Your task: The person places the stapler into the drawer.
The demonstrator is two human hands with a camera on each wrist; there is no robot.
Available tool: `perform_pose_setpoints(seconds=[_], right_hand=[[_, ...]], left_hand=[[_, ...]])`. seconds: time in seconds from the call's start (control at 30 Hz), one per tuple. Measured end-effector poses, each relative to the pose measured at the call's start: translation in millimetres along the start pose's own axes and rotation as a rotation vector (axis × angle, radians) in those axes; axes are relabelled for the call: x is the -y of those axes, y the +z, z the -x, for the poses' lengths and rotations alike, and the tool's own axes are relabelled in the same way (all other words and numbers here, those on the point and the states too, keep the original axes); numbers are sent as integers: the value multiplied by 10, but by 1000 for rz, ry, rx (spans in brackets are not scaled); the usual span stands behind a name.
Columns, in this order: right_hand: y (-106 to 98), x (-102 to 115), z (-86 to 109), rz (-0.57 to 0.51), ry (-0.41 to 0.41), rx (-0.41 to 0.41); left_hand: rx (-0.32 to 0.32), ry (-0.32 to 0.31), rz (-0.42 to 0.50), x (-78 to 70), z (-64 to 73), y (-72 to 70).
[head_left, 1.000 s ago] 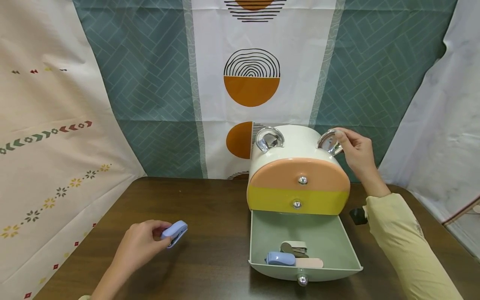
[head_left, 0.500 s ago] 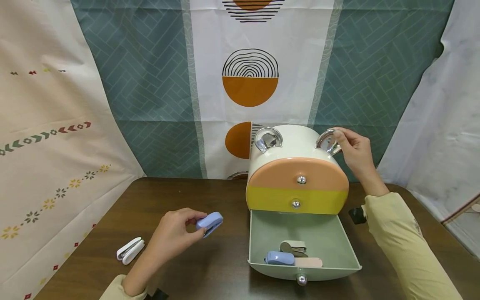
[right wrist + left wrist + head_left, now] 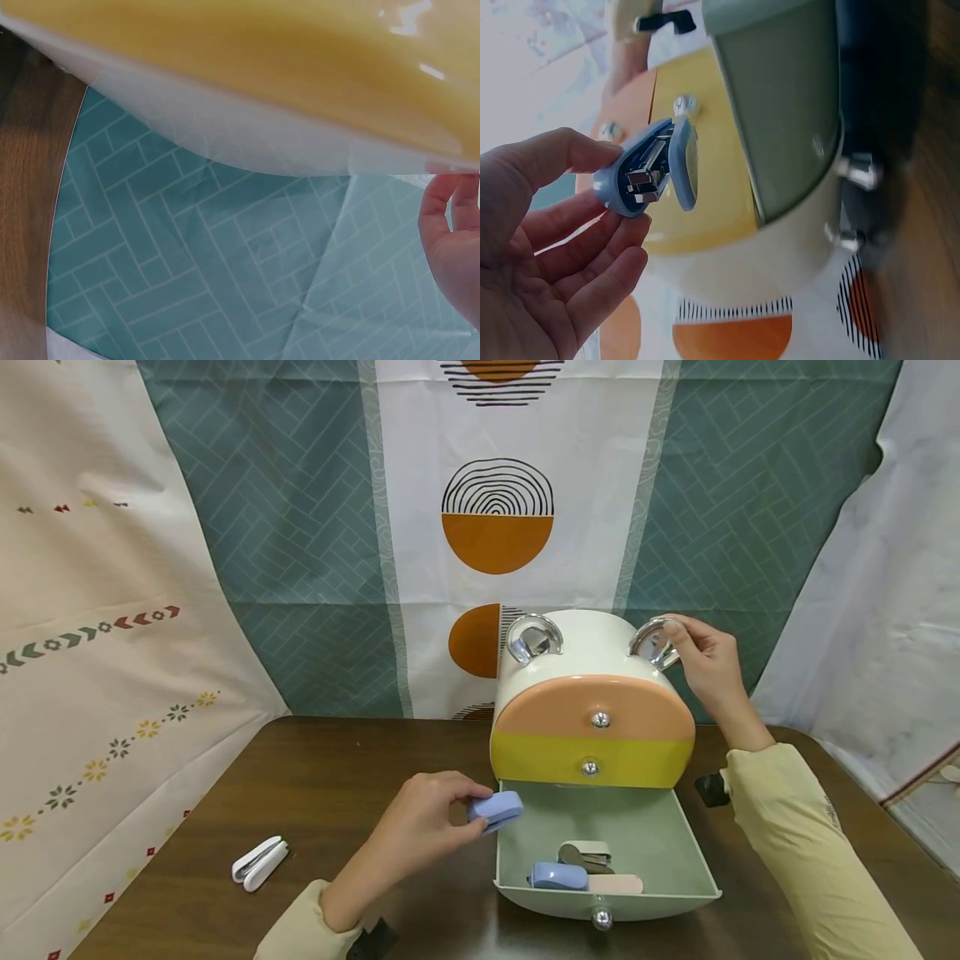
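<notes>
Stowing seems in hand: left hand (image 3: 431,818) pinches a mini stapler (image 3: 500,808) that needs lowering into the green drawer (image 3: 637,822); right hand (image 3: 708,664) grips a chrome handle (image 3: 640,637).

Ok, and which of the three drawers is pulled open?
The bottom one, the pale green drawer: it juts out, with a blue stapler lying in it. The orange drawer and yellow drawer above are both shut.
</notes>
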State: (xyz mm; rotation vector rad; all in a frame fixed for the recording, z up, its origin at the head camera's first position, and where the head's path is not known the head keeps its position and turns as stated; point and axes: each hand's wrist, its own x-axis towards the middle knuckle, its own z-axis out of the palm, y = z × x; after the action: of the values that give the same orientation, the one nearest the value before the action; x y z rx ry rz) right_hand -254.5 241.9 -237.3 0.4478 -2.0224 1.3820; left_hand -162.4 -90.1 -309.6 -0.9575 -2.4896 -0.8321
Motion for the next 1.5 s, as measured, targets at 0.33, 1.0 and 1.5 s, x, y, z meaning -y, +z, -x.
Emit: perform_pose_setpoints(seconds=[0.33,1.0,1.5], right_hand=[[-28,-289,-58,35,12,-6],[-19,-212,-52,6,13,2],[-36,-277,-60,33,7,-15]], left_hand=[[212,74,-97,-172,-236,277],[492,134,-237,-217,-463,648],[475,183,-192,-210,-474,875]])
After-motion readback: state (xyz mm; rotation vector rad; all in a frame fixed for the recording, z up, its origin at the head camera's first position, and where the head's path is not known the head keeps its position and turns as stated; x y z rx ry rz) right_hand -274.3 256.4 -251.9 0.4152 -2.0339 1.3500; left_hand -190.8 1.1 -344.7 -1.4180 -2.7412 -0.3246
